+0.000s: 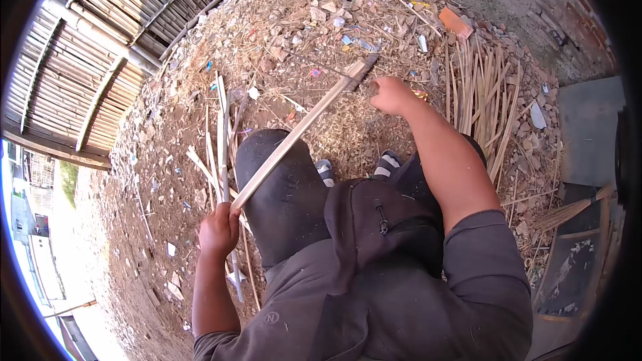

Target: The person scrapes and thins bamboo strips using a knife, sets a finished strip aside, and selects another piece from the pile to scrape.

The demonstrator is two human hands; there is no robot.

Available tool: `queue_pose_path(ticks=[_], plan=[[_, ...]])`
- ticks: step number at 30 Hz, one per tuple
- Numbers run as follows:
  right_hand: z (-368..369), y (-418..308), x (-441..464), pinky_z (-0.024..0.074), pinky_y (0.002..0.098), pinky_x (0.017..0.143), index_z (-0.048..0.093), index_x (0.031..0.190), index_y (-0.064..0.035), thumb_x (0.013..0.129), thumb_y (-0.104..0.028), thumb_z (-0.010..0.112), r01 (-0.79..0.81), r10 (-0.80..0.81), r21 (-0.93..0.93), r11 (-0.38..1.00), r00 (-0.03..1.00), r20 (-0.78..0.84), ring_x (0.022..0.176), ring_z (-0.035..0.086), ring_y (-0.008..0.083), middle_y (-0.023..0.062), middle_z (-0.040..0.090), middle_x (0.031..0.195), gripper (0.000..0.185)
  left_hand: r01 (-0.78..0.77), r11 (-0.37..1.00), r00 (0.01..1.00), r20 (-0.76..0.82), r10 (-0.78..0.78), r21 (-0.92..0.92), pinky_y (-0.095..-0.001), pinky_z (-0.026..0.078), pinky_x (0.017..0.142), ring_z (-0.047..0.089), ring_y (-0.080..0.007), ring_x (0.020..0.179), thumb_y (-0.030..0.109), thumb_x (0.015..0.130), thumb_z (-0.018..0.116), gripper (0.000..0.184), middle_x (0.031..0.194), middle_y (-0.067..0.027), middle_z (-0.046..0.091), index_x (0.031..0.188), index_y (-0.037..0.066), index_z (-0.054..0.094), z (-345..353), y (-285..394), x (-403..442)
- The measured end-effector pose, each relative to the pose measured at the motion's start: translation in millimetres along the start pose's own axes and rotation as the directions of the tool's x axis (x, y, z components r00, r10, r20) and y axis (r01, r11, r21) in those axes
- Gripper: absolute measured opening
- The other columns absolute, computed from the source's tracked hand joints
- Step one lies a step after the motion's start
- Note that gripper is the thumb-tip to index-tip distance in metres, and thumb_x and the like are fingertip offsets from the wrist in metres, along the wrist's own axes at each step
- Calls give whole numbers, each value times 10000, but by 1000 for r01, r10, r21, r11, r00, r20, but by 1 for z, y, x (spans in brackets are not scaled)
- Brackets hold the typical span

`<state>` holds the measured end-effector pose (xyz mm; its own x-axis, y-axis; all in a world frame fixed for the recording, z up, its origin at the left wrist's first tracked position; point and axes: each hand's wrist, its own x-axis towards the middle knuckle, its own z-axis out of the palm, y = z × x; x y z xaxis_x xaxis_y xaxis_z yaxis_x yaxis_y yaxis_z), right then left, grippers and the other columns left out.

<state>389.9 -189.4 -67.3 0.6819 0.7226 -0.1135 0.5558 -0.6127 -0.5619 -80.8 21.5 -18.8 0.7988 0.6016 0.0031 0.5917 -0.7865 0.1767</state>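
My left hand (219, 230) is closed around the near end of a long pale split strip (294, 137), which slants up and away across my knee. Near the strip's far end lies a dark, narrow piece (361, 72); whether it is a blade or a binding cannot be told. Just right of that end is my right hand (393, 96), fingers curled together, with what they hold too small to make out. More pale strips (223, 127) lie on the ground beyond my left hand.
A pile of split strips (485, 93) lies at the right, below an orange brick piece (455, 23). A bamboo wall (127, 13) stands upper left. A broom (568, 214) and a grey panel (592, 130) are far right. Rubble and litter cover the ground (154, 194).
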Motion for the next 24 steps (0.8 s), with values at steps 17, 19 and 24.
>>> queue_pose_path(ticks=[17,19,24], plan=[[-13,-21,-14,557,469,789,678,991,-87,782,-216,721,103,-109,-90,991,993,-56,867,702,372,153,714,882,250,80,996,995,57,-82,47,-589,502,626,660,-478,717,450,1040,494,398,745,-236,664,972,62,550,8,9,7],[-15,7,-1,561,466,843,689,1136,-106,809,-236,703,-83,73,-63,995,987,-142,933,708,360,169,728,980,352,78,992,995,53,-83,95,-590,503,623,658,-483,714,467,1036,505,416,748,-239,666,952,60,539,5,7,12],[-24,-15,-15,560,476,855,697,1168,-110,822,-251,687,-134,135,15,991,972,-195,990,705,353,179,726,1042,374,96,990,992,69,-104,105,-594,506,629,657,-492,720,458,1029,526,415,751,-249,670,935,54,522,-10,9,7]])
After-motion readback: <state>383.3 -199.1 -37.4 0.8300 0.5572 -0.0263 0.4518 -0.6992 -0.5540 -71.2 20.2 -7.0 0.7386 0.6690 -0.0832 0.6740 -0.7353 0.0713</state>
